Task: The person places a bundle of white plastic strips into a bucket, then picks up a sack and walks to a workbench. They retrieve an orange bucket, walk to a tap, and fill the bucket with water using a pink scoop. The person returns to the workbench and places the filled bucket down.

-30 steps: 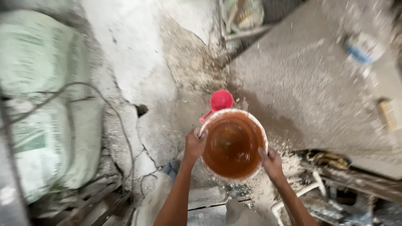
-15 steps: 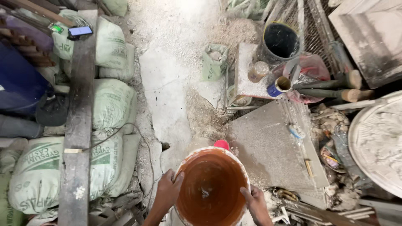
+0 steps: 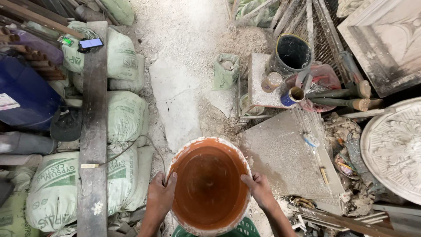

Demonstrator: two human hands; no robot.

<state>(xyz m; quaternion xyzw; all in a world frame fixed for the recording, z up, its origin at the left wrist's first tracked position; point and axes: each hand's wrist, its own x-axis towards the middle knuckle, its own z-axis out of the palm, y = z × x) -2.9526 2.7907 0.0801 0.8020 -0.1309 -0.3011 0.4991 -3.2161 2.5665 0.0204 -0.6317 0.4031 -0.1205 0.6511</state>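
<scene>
Raised closer toward me since a moment ago, orange bucket [image 3: 209, 186] between my hands, left hand [image 3: 160, 197] and right hand [image 3: 259, 191] gripping opposite rims, fingers curled over the edge, above pale sacks [image 3: 123, 114].

A dusty concrete floor [image 3: 184, 52] ran up the middle of the frame, strewn with white powder. Pale green sacks [image 3: 125, 66] were stacked at the left beside a grey wooden plank [image 3: 93, 131]; carved plaster panels [image 3: 386, 39] filled the right edge
</scene>
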